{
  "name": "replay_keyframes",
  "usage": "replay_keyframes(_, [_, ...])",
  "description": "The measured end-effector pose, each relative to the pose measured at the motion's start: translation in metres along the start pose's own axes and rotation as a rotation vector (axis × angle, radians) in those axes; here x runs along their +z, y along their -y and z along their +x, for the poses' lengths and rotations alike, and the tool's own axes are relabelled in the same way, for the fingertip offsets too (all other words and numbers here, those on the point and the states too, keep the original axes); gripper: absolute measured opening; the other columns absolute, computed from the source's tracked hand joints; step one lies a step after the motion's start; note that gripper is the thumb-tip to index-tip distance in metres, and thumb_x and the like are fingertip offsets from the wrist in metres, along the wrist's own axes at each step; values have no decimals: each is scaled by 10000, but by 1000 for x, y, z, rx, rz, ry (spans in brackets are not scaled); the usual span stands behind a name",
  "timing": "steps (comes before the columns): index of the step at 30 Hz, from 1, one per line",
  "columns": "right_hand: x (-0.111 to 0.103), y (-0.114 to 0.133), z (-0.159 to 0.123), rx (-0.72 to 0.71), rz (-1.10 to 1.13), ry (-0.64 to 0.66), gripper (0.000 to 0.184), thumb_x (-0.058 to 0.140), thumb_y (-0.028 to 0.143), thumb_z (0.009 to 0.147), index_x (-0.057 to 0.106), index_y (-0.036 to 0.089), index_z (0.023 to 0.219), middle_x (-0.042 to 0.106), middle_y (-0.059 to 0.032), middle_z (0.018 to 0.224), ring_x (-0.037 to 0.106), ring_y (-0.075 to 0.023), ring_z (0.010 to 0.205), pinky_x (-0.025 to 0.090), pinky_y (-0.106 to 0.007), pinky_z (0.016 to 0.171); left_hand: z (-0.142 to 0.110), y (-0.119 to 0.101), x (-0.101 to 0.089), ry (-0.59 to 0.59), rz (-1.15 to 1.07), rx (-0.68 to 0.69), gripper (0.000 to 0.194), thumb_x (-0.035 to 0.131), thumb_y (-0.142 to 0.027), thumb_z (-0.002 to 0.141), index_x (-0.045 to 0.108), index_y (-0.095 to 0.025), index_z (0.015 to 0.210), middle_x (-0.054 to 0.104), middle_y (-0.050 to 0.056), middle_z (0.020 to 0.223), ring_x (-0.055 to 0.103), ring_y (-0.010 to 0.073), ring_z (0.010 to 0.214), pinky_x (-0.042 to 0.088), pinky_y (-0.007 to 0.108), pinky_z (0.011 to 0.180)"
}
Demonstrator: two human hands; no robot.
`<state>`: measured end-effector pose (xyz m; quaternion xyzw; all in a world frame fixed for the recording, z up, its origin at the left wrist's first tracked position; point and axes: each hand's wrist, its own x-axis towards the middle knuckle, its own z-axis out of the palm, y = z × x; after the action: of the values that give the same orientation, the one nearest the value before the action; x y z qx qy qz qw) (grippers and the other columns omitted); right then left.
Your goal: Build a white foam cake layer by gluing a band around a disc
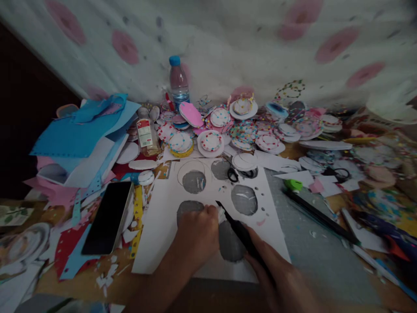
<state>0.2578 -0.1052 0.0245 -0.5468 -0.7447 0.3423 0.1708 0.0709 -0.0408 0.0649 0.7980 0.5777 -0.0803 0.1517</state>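
Observation:
A white sheet of paper (156, 234) with several round holes lies on a grey cutting mat (286, 226). Pressed against the sheet near its middle, my left hand (197, 234) is closed, its fingers curled under; whatever they may grip is hidden. A crumpled white scrap (222, 214) shows beside its fingertips. My right hand (273, 265) is wrapped round a black craft knife (243, 234), whose pointed tip reaches just above the scrap. Black-handled scissors (232, 174) lie at the sheet's far edge, partly under a white paper disc (244, 161).
A phone (109, 217) and blue foam sheets (78, 132) lie left, among paper scraps. Behind stand a water bottle (179, 84), a glue bottle (146, 134) and many decorated paper discs (211, 141). A black tool with a green end (319, 213) lies right.

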Motion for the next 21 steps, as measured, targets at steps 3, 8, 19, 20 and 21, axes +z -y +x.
replay_keyframes(3, [1, 1, 1, 6, -17, -17, 478, 348, 214, 947, 321, 209, 1424, 618, -116, 1269, 684, -244, 996, 603, -320, 749, 1, 3, -2, 18, -28, 1, 256, 405, -140, 876, 625, -94, 997, 727, 140, 761, 706, 340, 695, 555, 453, 581])
replay_keyframes(8, [3, 2, 8, 25, 3, -20, 471, 349, 209, 936, 357, 195, 1407, 629, -128, 1249, 698, -257, 958, 605, -365, 754, 2, 6, -2, 35, -59, 29, 255, 386, -155, 891, 620, -86, 966, 721, 141, 753, 705, 339, 706, 556, 452, 590])
replay_keyframes(19, [7, 3, 12, 7, 24, -41, 501, 374, 195, 926, 353, 224, 1425, 584, -90, 1315, 623, -254, 1110, 586, -356, 822, 2, 4, 4, -26, -42, -31, 274, 377, -162, 895, 634, -108, 971, 724, 149, 728, 704, 339, 660, 547, 444, 554])
replay_keyframes(20, [8, 2, 10, 3, 27, -41, 503, 374, 197, 928, 342, 230, 1429, 581, -87, 1319, 619, -251, 1117, 586, -349, 820, 1, 4, 4, -22, -42, -31, 276, 379, -164, 893, 634, -109, 984, 726, 150, 736, 705, 341, 665, 547, 446, 558])
replay_keyframes(21, [9, 1, 7, -1, 29, -35, 504, 374, 200, 932, 332, 237, 1433, 579, -85, 1323, 617, -248, 1119, 587, -342, 816, 1, 5, 3, -17, -43, -29, 278, 382, -168, 892, 632, -109, 1000, 728, 150, 745, 706, 342, 673, 548, 447, 563])
